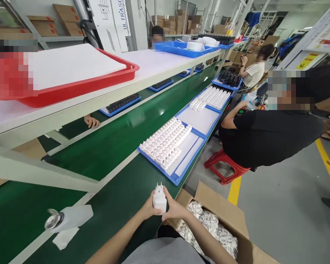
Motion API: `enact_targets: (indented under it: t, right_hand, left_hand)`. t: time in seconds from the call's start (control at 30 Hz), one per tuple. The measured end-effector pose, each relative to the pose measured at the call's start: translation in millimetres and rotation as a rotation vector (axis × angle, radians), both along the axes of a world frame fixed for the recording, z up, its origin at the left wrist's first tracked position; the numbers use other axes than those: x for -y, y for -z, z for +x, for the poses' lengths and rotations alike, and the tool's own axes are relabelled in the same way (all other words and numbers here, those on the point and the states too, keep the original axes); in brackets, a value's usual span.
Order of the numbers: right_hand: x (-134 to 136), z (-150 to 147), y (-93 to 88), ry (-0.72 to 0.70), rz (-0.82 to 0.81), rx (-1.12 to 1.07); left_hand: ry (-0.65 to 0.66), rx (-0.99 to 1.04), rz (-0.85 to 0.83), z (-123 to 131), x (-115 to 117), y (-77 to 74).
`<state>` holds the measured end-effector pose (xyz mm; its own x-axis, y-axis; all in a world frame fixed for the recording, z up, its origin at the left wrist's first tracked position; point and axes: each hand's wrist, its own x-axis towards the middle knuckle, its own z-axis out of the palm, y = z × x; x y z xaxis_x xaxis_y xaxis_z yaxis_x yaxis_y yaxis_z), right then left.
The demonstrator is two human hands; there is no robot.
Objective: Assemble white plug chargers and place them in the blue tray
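Between my two hands is a white plug-in charger, its two metal pins pointing up and away from me. My left hand grips its left side, and my right hand closes on its right side. Both are above the near edge of the green bench. Just beyond, a blue tray holds rows of similar white chargers, with bare white lining along its right part. Whether my hands hold one charger or a small stack, I cannot tell.
An open cardboard box of bagged white items stands below at right. A metal-topped dispenser bottle and white tissue lie left. A shelf with a red tray overhangs the green belt. A co-worker in black sits on a red stool.
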<state>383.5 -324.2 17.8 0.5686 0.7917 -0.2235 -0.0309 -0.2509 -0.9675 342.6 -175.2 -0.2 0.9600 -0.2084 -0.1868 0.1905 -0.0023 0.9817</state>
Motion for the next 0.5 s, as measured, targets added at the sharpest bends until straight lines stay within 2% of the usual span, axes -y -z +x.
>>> enact_targets:
  t: [0.07, 0.1, 0.2, 0.27, 0.37, 0.43, 0.5]
  right_hand:
    - [11, 17, -11.9, 0.141, 0.153, -0.087]
    - [18, 27, -18.5, 0.198, 0.210, -0.126]
    - [37, 60, -35.3, 0.254, 0.311, -0.230]
    - [49, 80, -40.2, 0.281, 0.338, -0.251]
    - [61, 104, -32.7, 0.380, 0.345, -0.220]
    - [66, 123, -18.0, 0.448, 0.327, -0.159]
    - [68, 147, 1.4, 0.521, 0.208, -0.034]
  left_hand:
    - [0.044, 0.055, -0.077, 28, 16, -17.6]
    - [0.039, 0.080, -0.034, 43, 24, -26.7]
    - [0.021, 0.165, 0.277, 90, 50, -50.5]
    - [0.058, 0.209, 0.438, 118, 64, -60.7]
    - [0.114, 0.256, 0.526, 152, 79, -68.3]
    - [0.056, 0.291, 0.527, 165, 82, -70.3]
    - [-0.066, 0.297, 0.471, 168, 77, -69.8]
